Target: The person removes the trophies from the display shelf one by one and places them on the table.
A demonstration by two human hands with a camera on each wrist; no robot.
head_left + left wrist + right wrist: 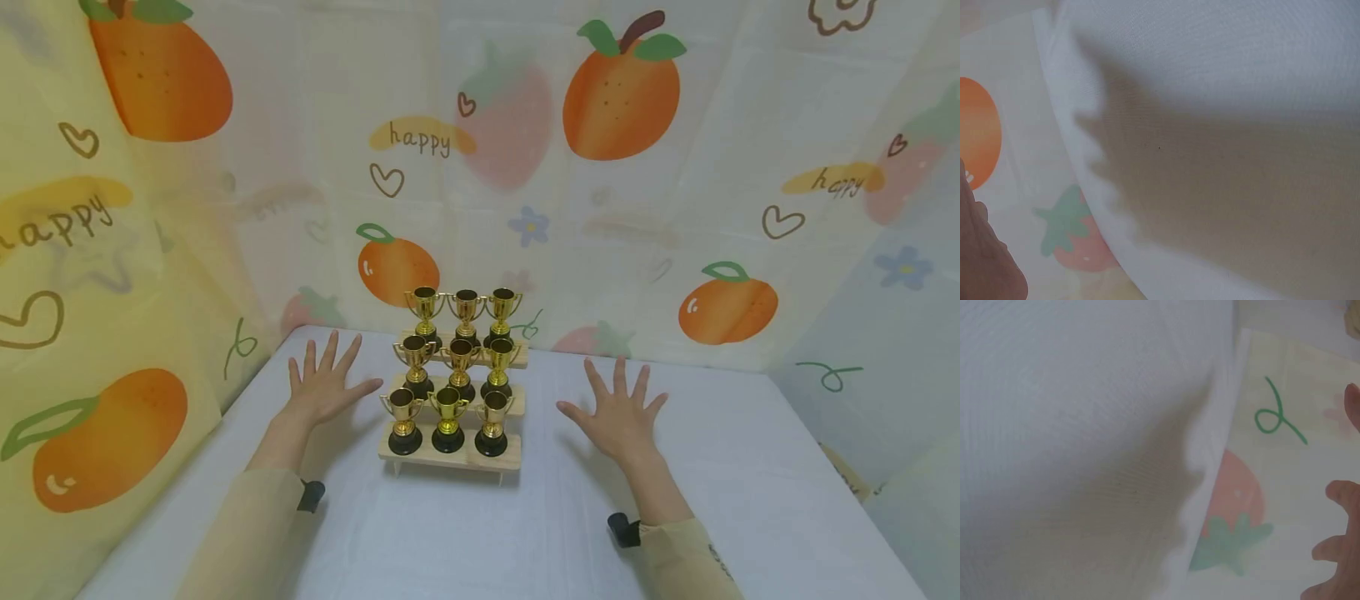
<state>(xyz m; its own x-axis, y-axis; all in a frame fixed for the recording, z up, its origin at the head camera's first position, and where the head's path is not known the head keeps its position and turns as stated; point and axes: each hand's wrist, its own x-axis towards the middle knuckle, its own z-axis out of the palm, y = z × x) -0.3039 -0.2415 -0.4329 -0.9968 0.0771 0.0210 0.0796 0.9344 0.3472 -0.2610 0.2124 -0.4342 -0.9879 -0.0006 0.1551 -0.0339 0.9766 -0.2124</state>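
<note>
Several small gold trophy cups with black bases, such as the front middle trophy [448,408], stand upright in three rows of three on a stepped wooden rack [457,458]. To the rack's left, my left hand [322,390] is held above the table with fingers spread, its thumb tip near the middle row. On the other side, my right hand [621,417] has its fingers spread too, farther from the rack. Neither hand holds anything. Part of the left hand [988,262] shows in the left wrist view, and fingers [1329,549] show at the right wrist view's edge.
A white cloth covers the table [465,542]. Behind it and along both sides hangs a fruit-printed curtain [337,83]. Each wrist wears a dark strap mount, the left mount [311,496] and the right mount [624,531]. Hand shadows fall on the cloth.
</note>
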